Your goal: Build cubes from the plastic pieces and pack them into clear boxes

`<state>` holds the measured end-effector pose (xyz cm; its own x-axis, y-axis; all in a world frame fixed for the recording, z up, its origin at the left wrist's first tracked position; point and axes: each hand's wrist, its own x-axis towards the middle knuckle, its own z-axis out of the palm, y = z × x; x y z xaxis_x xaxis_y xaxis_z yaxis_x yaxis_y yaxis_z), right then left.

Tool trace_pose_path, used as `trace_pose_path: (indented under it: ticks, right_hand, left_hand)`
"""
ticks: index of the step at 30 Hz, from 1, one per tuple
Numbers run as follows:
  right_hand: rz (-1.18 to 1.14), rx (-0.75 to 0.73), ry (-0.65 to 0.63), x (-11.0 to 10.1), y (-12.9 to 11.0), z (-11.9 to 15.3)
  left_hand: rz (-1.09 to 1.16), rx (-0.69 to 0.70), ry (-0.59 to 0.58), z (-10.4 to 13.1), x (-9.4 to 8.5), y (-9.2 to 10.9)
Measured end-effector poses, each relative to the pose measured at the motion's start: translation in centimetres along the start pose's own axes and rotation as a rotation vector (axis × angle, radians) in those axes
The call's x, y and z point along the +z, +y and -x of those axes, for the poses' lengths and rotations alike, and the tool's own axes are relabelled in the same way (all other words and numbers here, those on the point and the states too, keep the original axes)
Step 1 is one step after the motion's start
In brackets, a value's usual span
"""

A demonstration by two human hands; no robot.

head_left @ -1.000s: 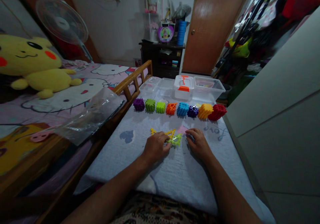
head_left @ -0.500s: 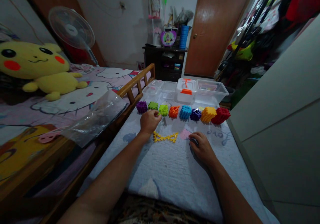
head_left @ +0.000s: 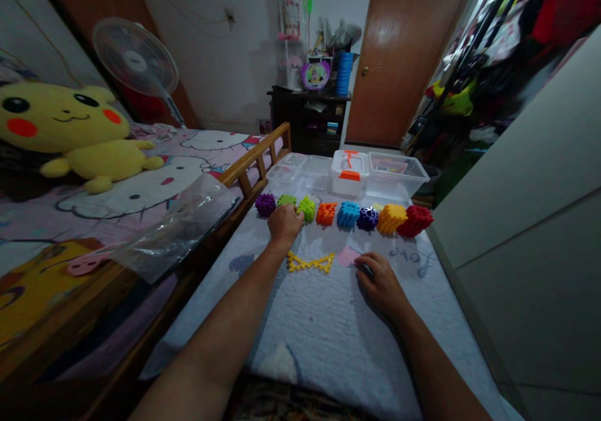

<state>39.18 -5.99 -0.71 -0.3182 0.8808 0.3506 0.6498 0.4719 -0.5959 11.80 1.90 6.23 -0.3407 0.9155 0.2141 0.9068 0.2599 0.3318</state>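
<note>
My left hand (head_left: 285,223) reaches to the row of toy pieces, its fingers closed at the left edge of the lime-green interlocking pieces (head_left: 307,208). Behind that hand stands a darker green stack (head_left: 286,200), partly hidden, with a purple stack (head_left: 265,205) to its left. Nearer to me, a flat yellow pair of joined pieces (head_left: 310,262) lies on the cloth. My right hand (head_left: 381,280) rests on the cloth beside a pink patch (head_left: 348,256), fingers curled in towards the thumb. A dark spot shows between them, and I cannot make out whether it is a thing or shadow.
Orange (head_left: 326,213), light blue (head_left: 348,214), dark blue (head_left: 367,218), yellow (head_left: 392,219) and red (head_left: 416,220) stacks continue the row rightward. Behind stand a lidded clear box (head_left: 350,173) and an open clear bin (head_left: 398,171). A wooden bed rail (head_left: 256,161) borders the left side.
My left hand has shifted slightly right, closer against the lime-green pieces. My right hand has stayed in place, and the view has tilted a little.
</note>
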Motion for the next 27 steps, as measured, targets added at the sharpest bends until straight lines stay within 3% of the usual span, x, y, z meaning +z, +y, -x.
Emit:
trace_pose_path:
  ticks: [8,18,24,27]
  right_hand:
    - [0.001,-0.008,0.003,0.0,-0.1,0.0]
    - [0.0,-0.004,-0.008,-0.2,-0.4,0.0]
    - [-0.007,0.001,-0.013,-0.2,-0.5,0.0]
    - [-0.002,-0.002,-0.023,-0.3,-0.5,0.0]
  left_hand:
    - [-0.037,0.001,0.01,-0.4,0.1,0.9]
    - [-0.036,0.03,0.02,-0.3,0.8,0.6]
    - [-0.029,0.063,0.061,0.1,0.2,0.3]
    - [0.017,0.167,0.098,1.0,-0.7,-0.4]
